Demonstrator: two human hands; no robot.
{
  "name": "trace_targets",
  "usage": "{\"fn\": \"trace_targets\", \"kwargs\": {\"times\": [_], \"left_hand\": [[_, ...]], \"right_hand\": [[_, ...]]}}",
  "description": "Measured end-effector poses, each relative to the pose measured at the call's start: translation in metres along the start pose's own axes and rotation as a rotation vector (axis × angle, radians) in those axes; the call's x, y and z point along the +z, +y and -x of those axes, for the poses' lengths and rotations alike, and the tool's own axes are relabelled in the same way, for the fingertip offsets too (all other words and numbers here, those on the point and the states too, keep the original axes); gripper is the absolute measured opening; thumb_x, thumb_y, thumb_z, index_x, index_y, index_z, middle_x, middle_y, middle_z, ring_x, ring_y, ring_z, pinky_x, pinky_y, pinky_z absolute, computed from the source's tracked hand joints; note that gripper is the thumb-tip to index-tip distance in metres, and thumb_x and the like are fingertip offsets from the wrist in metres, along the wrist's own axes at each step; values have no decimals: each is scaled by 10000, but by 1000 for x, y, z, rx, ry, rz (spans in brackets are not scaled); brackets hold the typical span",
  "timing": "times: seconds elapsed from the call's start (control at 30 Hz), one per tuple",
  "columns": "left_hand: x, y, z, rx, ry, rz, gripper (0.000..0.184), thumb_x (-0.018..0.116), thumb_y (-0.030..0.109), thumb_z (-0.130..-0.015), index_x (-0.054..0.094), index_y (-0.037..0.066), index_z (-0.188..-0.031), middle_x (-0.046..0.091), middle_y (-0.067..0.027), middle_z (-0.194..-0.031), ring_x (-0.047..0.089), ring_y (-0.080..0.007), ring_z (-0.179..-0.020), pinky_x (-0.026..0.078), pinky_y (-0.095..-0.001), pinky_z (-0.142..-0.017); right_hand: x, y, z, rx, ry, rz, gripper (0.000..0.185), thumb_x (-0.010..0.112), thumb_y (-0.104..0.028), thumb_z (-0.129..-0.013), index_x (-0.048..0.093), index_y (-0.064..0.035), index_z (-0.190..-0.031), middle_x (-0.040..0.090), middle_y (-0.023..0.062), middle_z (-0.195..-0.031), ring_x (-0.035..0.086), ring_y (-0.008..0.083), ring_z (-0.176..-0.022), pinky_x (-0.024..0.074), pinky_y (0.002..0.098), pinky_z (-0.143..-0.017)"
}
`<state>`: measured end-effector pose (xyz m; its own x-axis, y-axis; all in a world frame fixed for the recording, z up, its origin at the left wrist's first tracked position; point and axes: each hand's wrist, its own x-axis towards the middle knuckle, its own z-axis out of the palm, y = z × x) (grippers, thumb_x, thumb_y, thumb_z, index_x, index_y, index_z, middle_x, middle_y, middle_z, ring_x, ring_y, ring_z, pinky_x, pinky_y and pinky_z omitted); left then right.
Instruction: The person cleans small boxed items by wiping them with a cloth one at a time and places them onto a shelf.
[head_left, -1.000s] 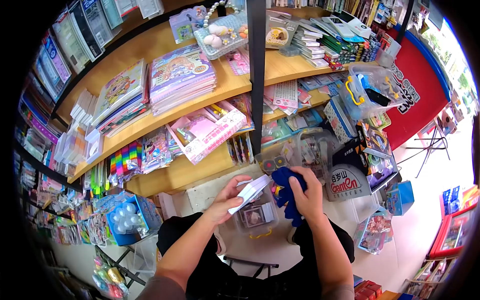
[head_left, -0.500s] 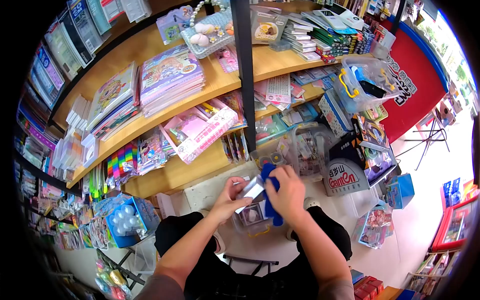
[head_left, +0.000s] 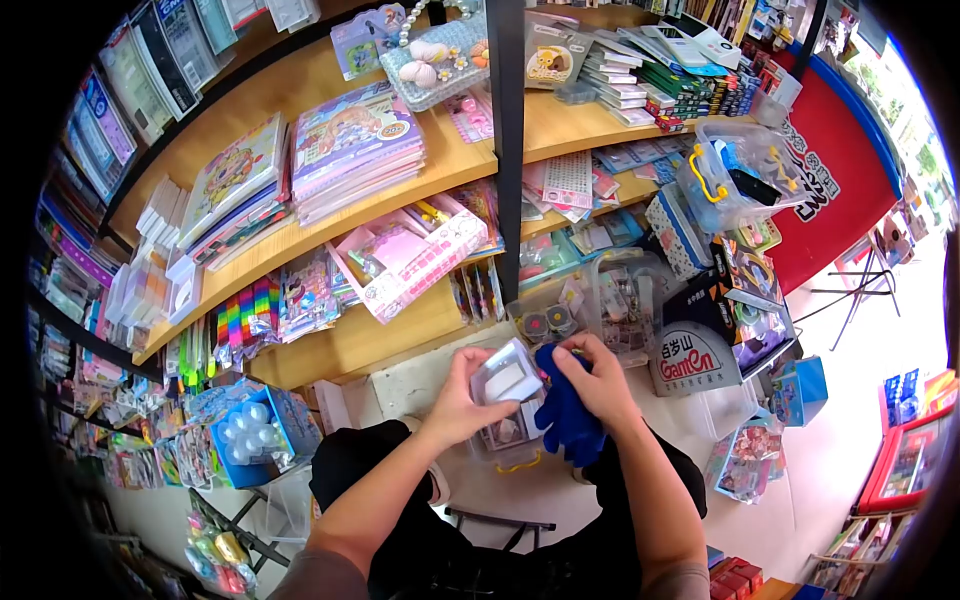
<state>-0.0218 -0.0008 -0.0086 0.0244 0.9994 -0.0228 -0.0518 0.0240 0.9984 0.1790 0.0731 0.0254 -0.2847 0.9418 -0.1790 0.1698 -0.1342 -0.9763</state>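
Note:
My left hand (head_left: pixel 462 402) grips a small clear-and-white box (head_left: pixel 507 377) between thumb and fingers, its top face tilted up toward me. A dark blue glove (head_left: pixel 572 412) hangs from my right hand (head_left: pixel 598 378), pinched near its upper end, with the glove's fingers pointing down. The glove's left edge is close beside the box; whether they touch is unclear. Below both hands, a clear plastic bin with a yellow handle (head_left: pixel 519 465) sits on the floor between my feet, partly hidden by the box and glove.
A wooden shelf (head_left: pixel 455 165) with stacked books (head_left: pixel 360 140) spans the front, split by a black post (head_left: pixel 509 150). Clear bins (head_left: pixel 625 300) and a Ganten carton (head_left: pixel 695 360) stand ahead right. A blue box of clear balls (head_left: pixel 250 435) is at the left.
The box has turned so its top face shows. The glove has moved away from over the box to the right and now hangs more spread out.

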Motion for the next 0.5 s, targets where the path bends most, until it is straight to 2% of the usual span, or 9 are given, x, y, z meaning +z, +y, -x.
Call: {"fn": "trace_targets", "kwargs": {"times": [0.03, 0.07, 0.1, 0.13, 0.2, 0.3, 0.4, 0.43, 0.5], "left_hand": [[2, -2, 1, 67, 18, -179, 740, 791, 91, -660, 293, 100, -1207, 374, -170, -1329, 422, -243, -1184, 364, -361, -981], [4, -3, 2, 134, 37, -358, 773, 802, 92, -641, 282, 101, -1213, 341, -184, -1357, 391, -254, -1222, 334, -377, -1011], [7, -2, 2, 210, 80, -415, 835, 844, 167, -560, 312, 45, -1191, 361, -231, -1327, 404, -361, -1196, 358, -426, -992], [5, 1, 3, 259, 86, -478, 849, 845, 166, -557, 306, 49, -1202, 339, -240, -1343, 385, -373, -1209, 346, -435, -999], [3, 13, 4, 357, 97, -605, 877, 847, 163, -552, 293, 57, -1224, 295, -258, -1375, 347, -396, -1235, 321, -454, -1015], [-4, 15, 2, 514, 142, -531, 988, 869, 193, -525, 248, 60, -1282, 207, -277, -1421, 280, -411, -1293, 269, -465, -1055], [-8, 12, 1, 554, 150, -375, 1133, 896, 241, -493, 175, 48, -1346, 157, -276, -1441, 213, -404, -1339, 211, -462, -1091], [-9, 11, 3, 497, 116, -347, 1217, 907, 278, -482, 119, 30, -1375, 135, -258, -1453, 187, -377, -1358, 182, -450, -1107], [-10, 14, 5, 422, 61, -368, 1238, 910, 280, -481, 98, 25, -1380, 133, -253, -1455, 195, -362, -1358, 191, -444, -1106]], "right_hand": [[6, 0, 3, 38, -37, -13, 433, 710, -307, -796, 554, 22, -1031, 602, 86, -899, 542, 125, -813, 450, 263, -738], [12, 11, 1, -96, -21, 166, 498, 738, -306, -764, 533, 20, -1080, 594, 80, -948, 543, 121, -831, 455, 260, -755], [16, 8, 5, -18, -72, 108, 464, 728, -264, -772, 534, 14, -1089, 584, 83, -982, 542, 133, -874, 452, 266, -775], [20, 1, 10, 61, -123, 49, 433, 719, -222, -780, 535, 7, -1098, 575, 87, -1015, 541, 145, -917, 450, 273, -795], [21, -10, 12, 161, -150, -154, 451, 743, -173, -738, 538, 3, -1099, 588, 66, -979, 562, 138, -879, 460, 272, -782], [18, -13, 11, 247, -175, -449, 424, 726, -103, -752, 527, -33, -1120, 599, 47, -967, 582, 125, -855, 475, 261, -762], [12, -9, 11, 217, -170, -546, 447, 726, -98, -752, 516, -31, -1140, 600, 43, -971, 584, 126, -862, 474, 262, -772], [12, -9, 11, 211, -191, -566, 461, 721, -89, -759, 503, -29, -1160, 601, 41, -978, 581, 125, -873, 470, 262, -783], [12, -9, 13, 192, -188, -556, 459, 716, -81, -763, 500, -29, -1165, 600, 41, -986, 578, 124, -879, 469, 263, -790]]}}
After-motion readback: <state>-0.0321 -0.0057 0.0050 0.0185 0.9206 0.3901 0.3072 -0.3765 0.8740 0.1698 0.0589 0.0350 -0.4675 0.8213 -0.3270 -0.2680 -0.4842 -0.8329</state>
